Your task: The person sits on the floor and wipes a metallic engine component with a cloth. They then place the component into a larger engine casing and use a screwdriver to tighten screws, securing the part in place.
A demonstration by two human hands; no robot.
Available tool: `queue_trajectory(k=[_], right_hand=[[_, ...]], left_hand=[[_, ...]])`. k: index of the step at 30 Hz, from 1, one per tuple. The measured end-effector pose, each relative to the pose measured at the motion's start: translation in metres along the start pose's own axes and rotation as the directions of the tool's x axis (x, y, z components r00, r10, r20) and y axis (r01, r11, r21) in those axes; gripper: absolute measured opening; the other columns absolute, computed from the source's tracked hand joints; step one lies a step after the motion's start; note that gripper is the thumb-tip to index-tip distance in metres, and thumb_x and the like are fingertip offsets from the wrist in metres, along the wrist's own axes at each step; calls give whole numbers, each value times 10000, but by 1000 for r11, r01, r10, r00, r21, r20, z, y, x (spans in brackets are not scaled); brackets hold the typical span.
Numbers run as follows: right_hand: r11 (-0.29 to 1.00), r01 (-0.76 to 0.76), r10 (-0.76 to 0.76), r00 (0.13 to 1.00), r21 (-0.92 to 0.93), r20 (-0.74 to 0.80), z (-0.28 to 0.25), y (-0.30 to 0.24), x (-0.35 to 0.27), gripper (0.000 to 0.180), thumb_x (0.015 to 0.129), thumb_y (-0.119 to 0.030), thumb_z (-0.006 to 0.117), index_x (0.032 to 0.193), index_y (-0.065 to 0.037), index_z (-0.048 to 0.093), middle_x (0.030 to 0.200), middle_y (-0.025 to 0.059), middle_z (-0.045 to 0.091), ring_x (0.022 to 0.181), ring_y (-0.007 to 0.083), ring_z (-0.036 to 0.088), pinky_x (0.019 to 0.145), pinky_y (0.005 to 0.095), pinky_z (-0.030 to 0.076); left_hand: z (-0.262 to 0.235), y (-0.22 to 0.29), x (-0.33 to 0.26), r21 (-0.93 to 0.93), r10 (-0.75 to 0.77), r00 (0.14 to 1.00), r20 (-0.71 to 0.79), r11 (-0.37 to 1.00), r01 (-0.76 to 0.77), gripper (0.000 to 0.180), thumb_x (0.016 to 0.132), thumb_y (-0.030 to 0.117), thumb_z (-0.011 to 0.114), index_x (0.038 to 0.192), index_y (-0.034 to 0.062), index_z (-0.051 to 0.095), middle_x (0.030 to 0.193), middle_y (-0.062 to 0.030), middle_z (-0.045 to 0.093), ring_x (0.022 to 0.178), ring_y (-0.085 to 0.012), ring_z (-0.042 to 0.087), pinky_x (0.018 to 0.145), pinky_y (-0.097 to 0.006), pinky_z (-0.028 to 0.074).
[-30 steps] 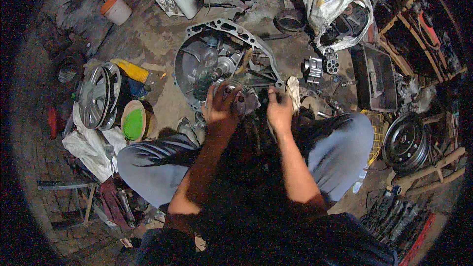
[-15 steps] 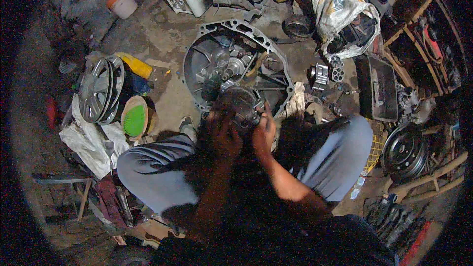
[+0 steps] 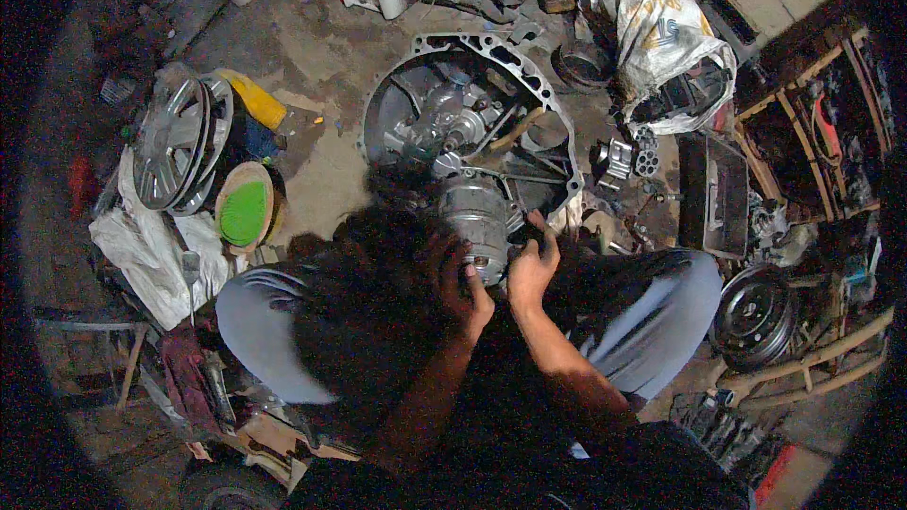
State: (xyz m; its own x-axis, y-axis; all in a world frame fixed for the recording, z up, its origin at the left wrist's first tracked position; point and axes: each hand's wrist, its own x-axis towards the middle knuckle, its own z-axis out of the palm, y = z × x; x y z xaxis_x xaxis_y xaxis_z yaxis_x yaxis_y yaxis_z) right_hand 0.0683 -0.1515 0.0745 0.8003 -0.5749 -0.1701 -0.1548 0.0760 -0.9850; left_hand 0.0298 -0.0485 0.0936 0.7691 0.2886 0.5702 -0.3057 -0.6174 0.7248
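Between my knees, a round ribbed metal drum (image 3: 475, 217) from a gearbox lies tilted, its near end toward me. My left hand (image 3: 463, 288) is closed on the drum's near left side, its fingers partly in shadow. On the near right side, my right hand (image 3: 532, 269) grips it with the thumb close to the rim. Just beyond stands a large open gearbox housing (image 3: 565, 146) with a holed flange. A shaft (image 3: 459, 130) sticks up inside it. The drum's far end overlaps the housing's near edge; whether they touch I cannot tell.
Wheel covers (image 3: 170, 146) and a green-bristled brush (image 3: 245, 212) lie to the left. Right of the housing are small metal parts (image 3: 616, 159), a metal box (image 3: 727, 198) and a black wheel rim (image 3: 753, 316). A white sack (image 3: 652, 28) sits at the back right.
The drum has tipped, so its ribbed side now shows where its round face did. Both hands have come slightly nearer to me with it. The view has shifted a little.
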Motion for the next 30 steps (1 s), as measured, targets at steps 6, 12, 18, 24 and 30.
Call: queue_trajectory(k=[6,12,18,24,30], right_hand=[[995,94,-94,996,-46,-4,-3,-1,-4,373,862,75,472,1195,16,629,1286,152,597,1281,294,503,1138,388,341],[996,1,-4,999,88,39,-23,30,5,335,917,16,487,1234,21,597,1352,141,551,1260,282,517,1101,397,385],[969,9,-14,1000,248,16,-24,22,-5,343,947,-39,505,1275,40,567,1345,137,556,1196,251,569,999,355,483],[917,-180,242,960,357,-138,-35,16,30,290,986,-202,593,1197,-5,618,1095,111,646,978,268,641,865,365,527],[848,-136,-80,923,-512,-377,-105,174,110,437,960,-368,638,1122,37,645,1010,149,708,914,281,677,843,411,538]], left_hand=[[1,-1,-13,-23,-144,983,116,989,148,246,947,152,577,1134,12,650,1275,-216,596,1233,-433,524,1079,-547,385],[5,8,-3,-86,-68,993,97,993,76,201,891,88,597,1062,41,692,1221,-192,619,1210,-425,548,1057,-530,419],[7,8,6,-62,-16,997,79,998,21,171,892,58,588,1012,63,710,1171,-149,640,1182,-405,563,1048,-528,422],[2,2,5,-32,-14,988,151,999,19,185,915,69,563,1054,78,684,1181,-132,645,1189,-404,566,1071,-539,398],[12,3,5,-3,-6,986,168,1000,7,197,936,101,539,1068,75,682,1214,-149,646,1206,-408,561,1089,-553,378]])
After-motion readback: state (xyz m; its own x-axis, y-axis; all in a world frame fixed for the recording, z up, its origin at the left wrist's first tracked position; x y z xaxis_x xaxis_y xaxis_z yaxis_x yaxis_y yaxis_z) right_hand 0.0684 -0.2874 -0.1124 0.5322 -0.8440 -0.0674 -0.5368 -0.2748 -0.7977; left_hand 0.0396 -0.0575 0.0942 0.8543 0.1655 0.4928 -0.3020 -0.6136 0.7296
